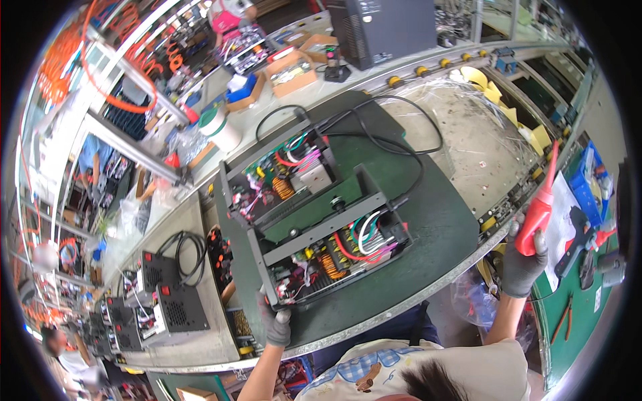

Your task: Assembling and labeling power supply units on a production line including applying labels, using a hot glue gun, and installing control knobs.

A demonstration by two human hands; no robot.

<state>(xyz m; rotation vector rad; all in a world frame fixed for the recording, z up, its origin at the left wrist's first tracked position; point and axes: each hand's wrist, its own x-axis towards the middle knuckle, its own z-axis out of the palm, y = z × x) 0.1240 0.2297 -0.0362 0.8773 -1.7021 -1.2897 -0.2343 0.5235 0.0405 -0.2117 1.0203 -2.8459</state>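
Note:
My right hand (525, 267), in a grey glove, is wrapped round a red squeeze bottle (536, 220) whose long thin nozzle points up and away. It is held off to the right, over the conveyor's near edge. My left hand (274, 325), also gloved, has its fingers bent at the near left corner of an open black metal chassis (328, 267). Inside that unit show a copper coil, a circuit board and coloured wires. A second open chassis (277, 177) lies just beyond it. Both rest on a dark green board (428, 227).
Black power cords (401, 144) loop across the board's far right. Finished-looking black units (174, 301) stand at left on the line. A green-lidded white tub (219, 130) is beyond the board. Pliers (563, 321) and a blue bin (588, 187) lie on the green side bench. Other people work farther off.

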